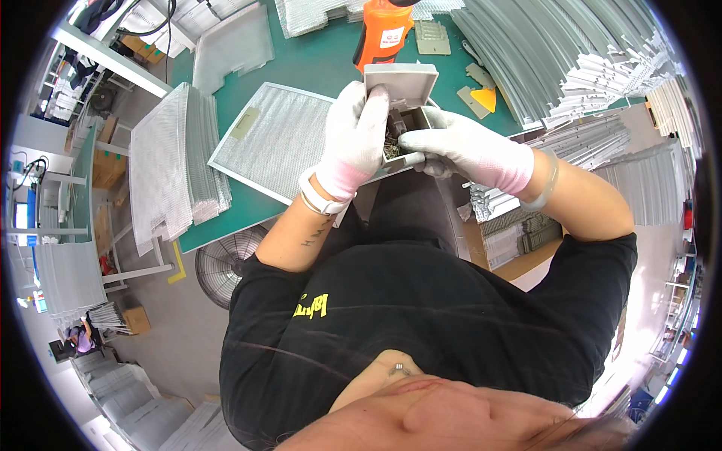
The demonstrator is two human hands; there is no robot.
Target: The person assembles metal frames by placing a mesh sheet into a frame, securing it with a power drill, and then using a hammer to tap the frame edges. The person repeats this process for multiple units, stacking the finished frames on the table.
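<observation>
A small grey-white box (415,159) with its hinged lid (402,83) raised is held between my gloved hands, above the table's near edge. Inside lie small metal pieces (391,147), too small to name surely. My left hand (357,131) closes on the box's left side, its fingers reaching up to the lid. Around the right side wraps my right hand (462,146), with a finger over the opening. Just beyond the lid stands an orange and black tool (382,37), its top cut off by the view. A framed mesh panel (274,135) lies flat to the left.
Mesh sheets (177,158) are stacked at the left of the green table (289,68). Long grey metal strips (541,52) pile up at the right. A yellow scraper-like piece (485,99) and flat beige plates (432,39) lie between. A floor fan (226,263) stands below left.
</observation>
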